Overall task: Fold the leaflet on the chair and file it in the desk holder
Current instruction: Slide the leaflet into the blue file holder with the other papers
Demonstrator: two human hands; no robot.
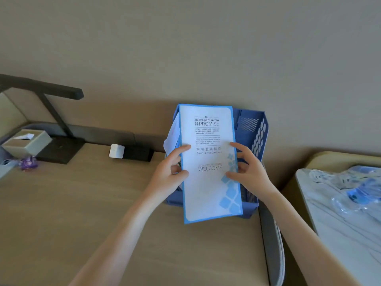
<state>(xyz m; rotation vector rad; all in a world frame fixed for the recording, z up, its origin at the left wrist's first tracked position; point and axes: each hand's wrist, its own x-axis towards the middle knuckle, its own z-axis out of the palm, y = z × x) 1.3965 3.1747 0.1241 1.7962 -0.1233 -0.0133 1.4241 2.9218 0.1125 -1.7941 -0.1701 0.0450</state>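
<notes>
I see the desk (pixel 86 203) spreading wide, the blue holder (pixel 250 129) at its far right edge. The folded leaflet (pixel 210 182) stands upright over the holder, left hand (pixel 171 174) and right hand (pixel 250 172) fingers pinching its side edges.

Items counted on inspection: one folded leaflet (pixel 210 162), blue-bordered, gripped at its two long edges by two bare hands, one left hand (pixel 169 172) and one right hand (pixel 250 170). One blue desk holder (pixel 252 129) stood behind the leaflet, with at least one loose white sheet (pixel 171 137) in it. On one desk (pixel 82 203) were one dark lamp (pixel 51 112), one tissue box (pixel 26 142), one white plug adapter (pixel 116 151) and one small purple object (pixel 28 163). One marbled side surface (pixel 340 223) at right carried clear plastic bottles (pixel 354 190); their number could not be determined.
</notes>
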